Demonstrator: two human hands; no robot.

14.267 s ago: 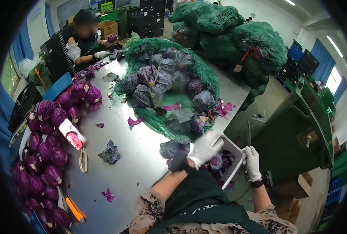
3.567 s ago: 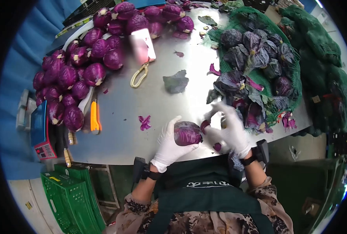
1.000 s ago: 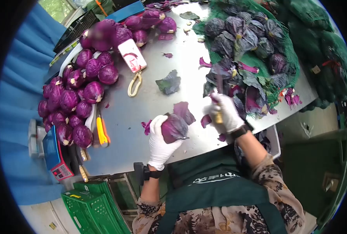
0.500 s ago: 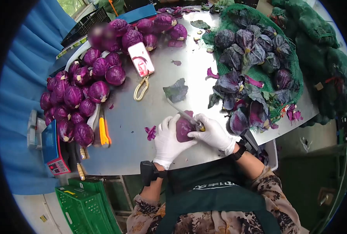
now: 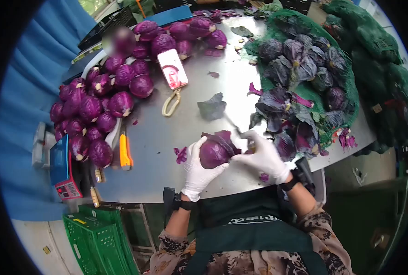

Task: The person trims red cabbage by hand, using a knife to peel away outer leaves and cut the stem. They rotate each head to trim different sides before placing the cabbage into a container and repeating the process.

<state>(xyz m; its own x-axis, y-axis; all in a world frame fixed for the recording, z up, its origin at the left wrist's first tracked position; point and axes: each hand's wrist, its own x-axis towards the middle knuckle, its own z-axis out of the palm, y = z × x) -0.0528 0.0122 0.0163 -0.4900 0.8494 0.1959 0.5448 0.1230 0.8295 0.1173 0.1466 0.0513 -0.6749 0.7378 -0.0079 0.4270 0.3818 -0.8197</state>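
In the head view a red cabbage sits in my gloved left hand, whose fingers curl round its left and lower side. A dark outer leaf stands partly loose along the cabbage's upper right. My gloved right hand, somewhat smeared by motion, grips a knife with its blade pointing up and left, off the cabbage. That hand's thumb is close to the loose leaf; whether it touches cannot be made out. A purple scrap lies left of the cabbage and a dark leaf lies beyond it.
Smooth red cabbages are heaped at left. Leafy ones lie on a green net at right. On the metal table are a phone and an orange-handled knife. A scale stands at the left edge, above green crates.
My right hand and the knife have moved right, away from the cabbage. The cabbage has turned in my left hand, showing a smoother side, with a leaf lifted at its upper right.
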